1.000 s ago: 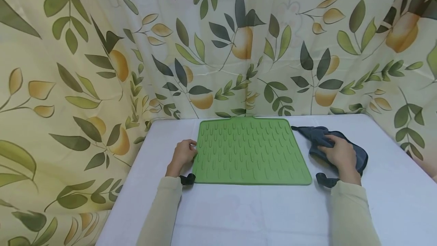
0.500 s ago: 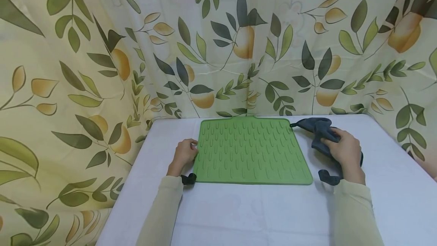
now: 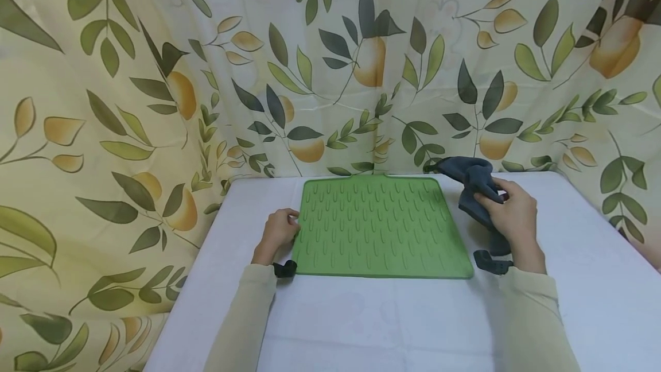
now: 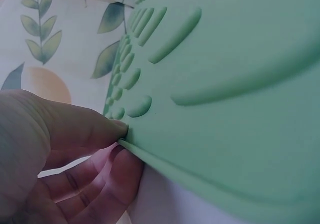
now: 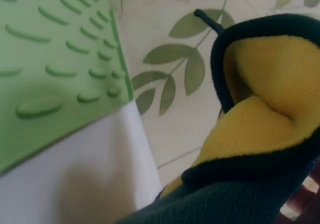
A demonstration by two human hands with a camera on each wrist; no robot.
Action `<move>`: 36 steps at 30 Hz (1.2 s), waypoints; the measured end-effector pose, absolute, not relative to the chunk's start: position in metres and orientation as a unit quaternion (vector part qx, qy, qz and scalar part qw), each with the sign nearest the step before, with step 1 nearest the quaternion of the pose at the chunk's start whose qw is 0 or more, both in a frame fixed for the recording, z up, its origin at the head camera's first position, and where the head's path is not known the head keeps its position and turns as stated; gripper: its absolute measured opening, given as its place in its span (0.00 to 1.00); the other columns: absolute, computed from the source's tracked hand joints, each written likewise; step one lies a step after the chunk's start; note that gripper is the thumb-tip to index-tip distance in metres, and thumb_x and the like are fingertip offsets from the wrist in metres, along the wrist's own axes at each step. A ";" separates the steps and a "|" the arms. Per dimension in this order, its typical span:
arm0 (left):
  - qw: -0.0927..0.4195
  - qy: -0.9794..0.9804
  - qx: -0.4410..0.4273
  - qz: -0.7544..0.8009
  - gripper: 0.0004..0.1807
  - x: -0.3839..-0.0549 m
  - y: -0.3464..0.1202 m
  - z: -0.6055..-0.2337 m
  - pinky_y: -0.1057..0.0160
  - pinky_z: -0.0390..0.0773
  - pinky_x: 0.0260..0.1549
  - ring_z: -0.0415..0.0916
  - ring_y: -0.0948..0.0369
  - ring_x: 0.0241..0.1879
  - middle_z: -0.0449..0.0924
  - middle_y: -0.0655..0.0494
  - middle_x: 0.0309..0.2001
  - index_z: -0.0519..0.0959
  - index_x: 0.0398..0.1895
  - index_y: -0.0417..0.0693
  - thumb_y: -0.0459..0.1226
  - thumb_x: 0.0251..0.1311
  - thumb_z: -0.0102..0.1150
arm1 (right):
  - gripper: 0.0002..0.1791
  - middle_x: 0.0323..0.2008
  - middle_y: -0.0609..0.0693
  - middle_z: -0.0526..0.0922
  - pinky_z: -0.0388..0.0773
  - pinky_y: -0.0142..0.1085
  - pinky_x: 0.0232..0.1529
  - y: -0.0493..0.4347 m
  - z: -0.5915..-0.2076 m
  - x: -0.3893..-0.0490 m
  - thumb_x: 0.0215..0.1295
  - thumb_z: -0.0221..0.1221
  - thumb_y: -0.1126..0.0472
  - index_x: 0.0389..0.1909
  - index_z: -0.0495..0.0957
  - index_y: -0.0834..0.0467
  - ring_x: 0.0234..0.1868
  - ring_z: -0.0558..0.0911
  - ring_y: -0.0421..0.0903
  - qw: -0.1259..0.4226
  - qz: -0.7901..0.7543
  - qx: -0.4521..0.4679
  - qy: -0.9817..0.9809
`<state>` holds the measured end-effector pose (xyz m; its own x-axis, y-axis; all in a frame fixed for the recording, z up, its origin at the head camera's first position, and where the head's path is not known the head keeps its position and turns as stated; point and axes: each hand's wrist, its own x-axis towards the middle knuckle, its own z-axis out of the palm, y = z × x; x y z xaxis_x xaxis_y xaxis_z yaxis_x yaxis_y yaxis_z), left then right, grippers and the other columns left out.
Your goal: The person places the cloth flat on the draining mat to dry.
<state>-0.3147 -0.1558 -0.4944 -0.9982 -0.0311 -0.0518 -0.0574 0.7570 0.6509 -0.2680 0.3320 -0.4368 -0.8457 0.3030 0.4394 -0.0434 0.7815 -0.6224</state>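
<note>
A green silicone mat [image 3: 382, 228] with raised ridges lies flat on the white table. At its left edge my left hand [image 3: 279, 229] pinches the rim between thumb and fingers; the left wrist view shows the mat [image 4: 240, 134] edge between the thumb and a bent finger. My right hand [image 3: 513, 217] grips a bunched dark blue cloth [image 3: 472, 179] right of the mat, raised over the table. In the right wrist view the folded cloth [image 5: 270, 119] shows a yellow fleecy inside with a dark border and a small loop at its corner; only some fingertips show at the right edge.
The white-covered table [image 3: 392, 320] extends around the mat. A curtain [image 3: 330, 73] printed with leaves and fruit hangs right behind the table and along its left side. A black wrist strap [image 3: 285, 269] shows at the left cuff, another [image 3: 493, 262] at the right.
My right hand has picked the cloth up off the table, raising it beside the mat's far right corner. The left hand and the mat have stayed put.
</note>
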 end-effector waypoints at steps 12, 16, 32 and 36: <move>0.022 0.937 -0.028 0.347 0.22 -0.318 -0.156 -0.497 0.67 0.71 0.26 0.75 0.60 0.28 0.82 0.53 0.31 0.81 0.60 0.42 0.29 0.62 0.58 | 0.24 0.50 0.65 0.86 0.65 0.31 0.40 0.292 -0.425 -0.271 0.58 0.74 0.65 0.56 0.83 0.64 0.39 0.69 0.26 0.321 0.375 -0.015 -0.869; 0.021 0.937 -0.026 0.349 0.22 -0.317 -0.156 -0.498 0.67 0.71 0.27 0.75 0.60 0.28 0.82 0.53 0.32 0.81 0.60 0.42 0.28 0.62 0.58 | 0.24 0.49 0.65 0.86 0.65 0.29 0.39 0.283 -0.428 -0.274 0.58 0.74 0.64 0.56 0.83 0.64 0.38 0.68 0.22 0.328 0.384 0.001 -0.863; 0.009 0.937 -0.022 0.348 0.22 -0.318 -0.154 -0.497 0.66 0.71 0.26 0.75 0.60 0.27 0.81 0.53 0.29 0.82 0.60 0.42 0.27 0.61 0.58 | 0.20 0.42 0.61 0.87 0.66 0.17 0.31 0.234 -0.442 -0.288 0.56 0.74 0.68 0.50 0.85 0.63 0.36 0.71 0.24 0.359 0.419 0.099 -0.828; 0.012 0.939 -0.023 0.344 0.22 -0.318 -0.155 -0.497 0.67 0.71 0.26 0.75 0.61 0.27 0.82 0.53 0.30 0.81 0.60 0.42 0.28 0.61 0.58 | 0.21 0.42 0.60 0.87 0.66 0.19 0.33 0.222 -0.445 -0.287 0.55 0.75 0.67 0.51 0.85 0.62 0.36 0.72 0.28 0.360 0.420 0.111 -0.825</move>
